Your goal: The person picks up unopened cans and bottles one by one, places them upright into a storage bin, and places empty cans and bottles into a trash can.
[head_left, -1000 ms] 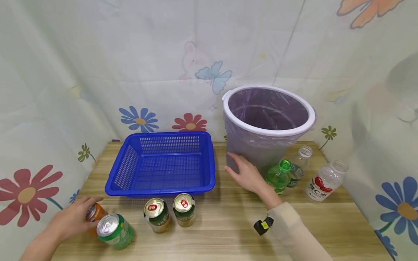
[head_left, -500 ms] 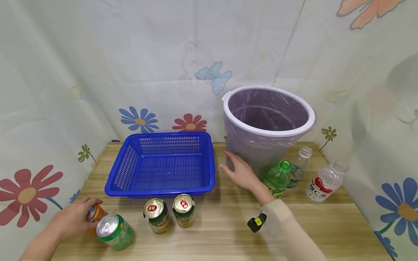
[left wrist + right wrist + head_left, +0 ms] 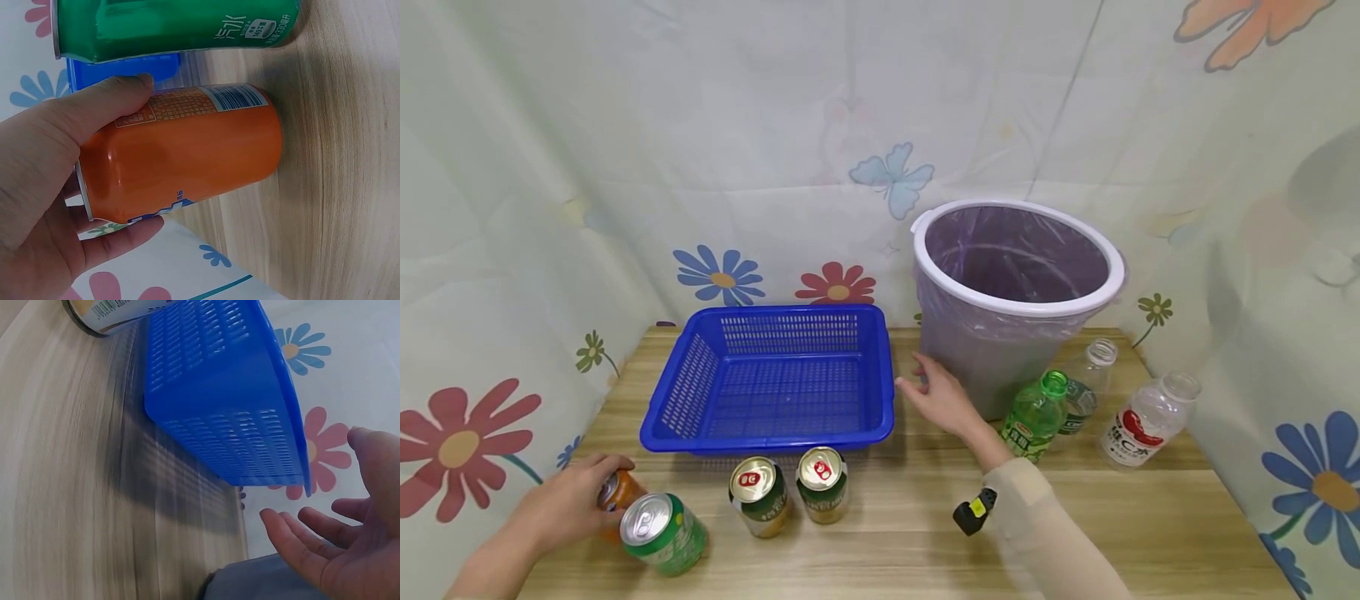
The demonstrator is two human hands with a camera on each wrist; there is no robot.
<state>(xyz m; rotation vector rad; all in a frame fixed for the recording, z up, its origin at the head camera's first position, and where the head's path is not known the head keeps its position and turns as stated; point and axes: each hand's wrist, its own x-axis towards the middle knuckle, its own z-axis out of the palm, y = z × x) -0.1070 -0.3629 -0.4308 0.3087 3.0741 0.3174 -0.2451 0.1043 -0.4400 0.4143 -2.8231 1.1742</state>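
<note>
My left hand [image 3: 561, 504] grips an orange soda can [image 3: 187, 150], thumb on one side and fingers on the other. The can stands on the table at the left, its lower part partly hidden in the head view. Right beside it is a green soda can [image 3: 666, 533]. Two dark green and gold cans [image 3: 762, 496] stand in front of the blue basket [image 3: 767, 442]. My right hand [image 3: 943, 400] holds nothing; its fingers are loosely extended between the basket and the lined bin [image 3: 977, 358]. In the right wrist view its fingers [image 3: 294, 540] hang apart from the basket's edge.
A green plastic bottle [image 3: 1033, 417], a clear bottle [image 3: 1086, 383] and a clear bottle with a red and white label [image 3: 1146, 421] stand right of the bin. Floral cloth [image 3: 775, 167] encloses the wooden table [image 3: 895, 542] at the back and sides.
My right hand has drifted left, toward the blue basket, uncovering more of the green bottle. The left hand stays on the orange can, almost unmoved.
</note>
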